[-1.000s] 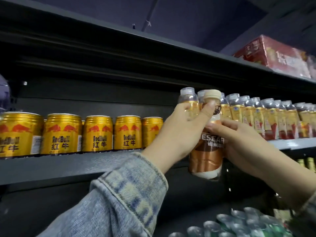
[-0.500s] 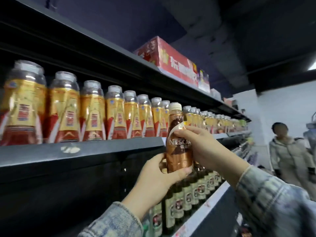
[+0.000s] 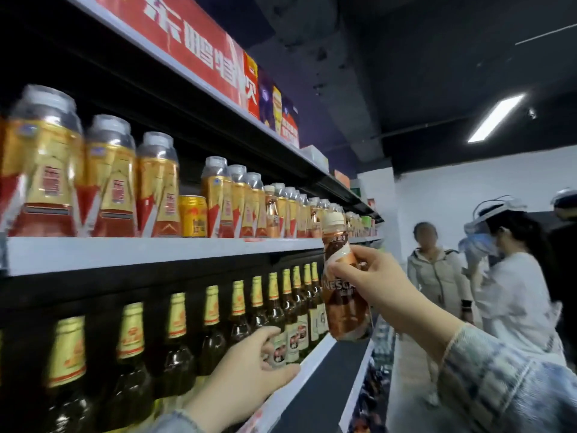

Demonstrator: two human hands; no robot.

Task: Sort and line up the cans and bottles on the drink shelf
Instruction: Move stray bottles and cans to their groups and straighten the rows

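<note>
The right hand is gripping a brown plastic coffee bottle with a cream cap. Its fingers are curling round the bottle's waist, the thumb pressing on the near side. The bottle is being held upright in the air, just off the right end of the visible shelving, with its cap level with the grey middle shelf and its base level with the white-edged lower shelf.

The left hand is reaching in low on the near left. Its fingers are loosely spread and holding nothing. The fingertips are lying close to the dark glass bottles with gold foil necks that are standing in a row on the lower shelf. The thumb is lying over that shelf's front edge, and whether the fingertips are touching the glass cannot be told.

On the middle shelf, gold-and-red labelled plastic bottles with grey caps are standing in a long row running far to the right. A short gold can is sitting among them, and farther along a second brown coffee bottle is standing in the same row.

A long red carton with white lettering is lying on the top shelf. At the far right, two people in pale jackets are standing in the aisle.
</note>
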